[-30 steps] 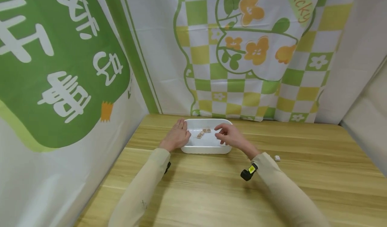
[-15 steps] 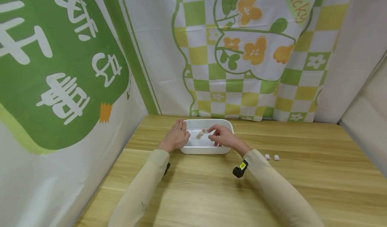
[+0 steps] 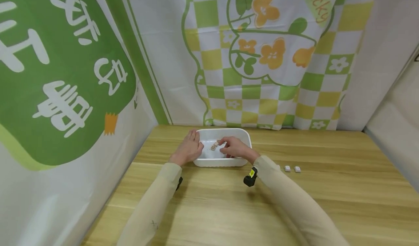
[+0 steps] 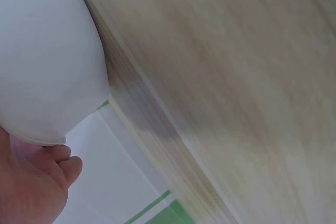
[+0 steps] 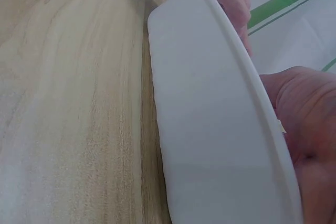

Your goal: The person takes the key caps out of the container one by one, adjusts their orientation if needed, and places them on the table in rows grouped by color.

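A white rectangular plastic tub (image 3: 220,162) stands near the table's back edge. My left hand (image 3: 187,148) grips its left end, fingers lying along the rim and the thumb over the inside. In the left wrist view, fingertips (image 4: 71,169) curl at the tub's edge. Small tan tiles with dark marks (image 3: 214,146) lie inside the tub. My right hand (image 3: 236,147) reaches in over the near right side, bent fingers close beside the tiles and partly covering them. The right wrist view shows a cream sliver (image 5: 282,126) at the rim near those fingers; most of the fingertips are hidden.
Two small white keycap-like pieces (image 3: 287,169) sit on the wooden table (image 3: 209,209) right of my right sleeve, with a third partly hidden by the cuff. Printed fabric curtains (image 3: 242,107) hang behind the table and along its left side.
My right hand has moved left, deeper into the tub and over the tiles. More white pieces show beside the sleeve as it shifts. My left hand keeps its place on the tub.
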`<state>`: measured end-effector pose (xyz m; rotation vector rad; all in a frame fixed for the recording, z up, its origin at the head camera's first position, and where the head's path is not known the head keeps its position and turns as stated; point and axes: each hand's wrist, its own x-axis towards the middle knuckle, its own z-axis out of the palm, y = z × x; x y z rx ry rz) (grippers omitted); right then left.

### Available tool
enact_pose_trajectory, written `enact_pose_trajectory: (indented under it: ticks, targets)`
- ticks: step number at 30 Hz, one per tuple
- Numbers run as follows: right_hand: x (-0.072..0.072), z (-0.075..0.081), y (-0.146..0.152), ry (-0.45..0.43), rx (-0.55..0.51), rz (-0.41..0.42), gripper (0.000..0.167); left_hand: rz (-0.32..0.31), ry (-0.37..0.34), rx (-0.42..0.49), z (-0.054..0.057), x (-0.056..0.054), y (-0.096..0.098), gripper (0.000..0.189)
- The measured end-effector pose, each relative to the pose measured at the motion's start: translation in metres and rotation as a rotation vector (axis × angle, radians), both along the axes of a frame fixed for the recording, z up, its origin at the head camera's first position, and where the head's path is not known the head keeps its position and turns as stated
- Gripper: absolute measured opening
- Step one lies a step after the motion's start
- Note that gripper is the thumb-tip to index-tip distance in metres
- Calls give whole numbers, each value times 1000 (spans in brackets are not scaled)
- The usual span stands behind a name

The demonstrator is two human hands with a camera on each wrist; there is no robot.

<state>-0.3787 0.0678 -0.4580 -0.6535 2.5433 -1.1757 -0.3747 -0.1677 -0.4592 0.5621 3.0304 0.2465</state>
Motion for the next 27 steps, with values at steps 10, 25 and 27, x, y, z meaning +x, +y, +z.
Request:
enact_pose_trajectory:
  ticks: [10,25,27]
  targets:
    - [-7,-5,-13,-23,-8,-9,29,-1,25,-11,3,2,0,66]
    - [-18,-18,-27,-10,50,-41,37,-1,23,-5,4,4,2,65]
    - [-19,-18,-28,-14,51,-45,36,-1,22,-12,4,4,2,65]
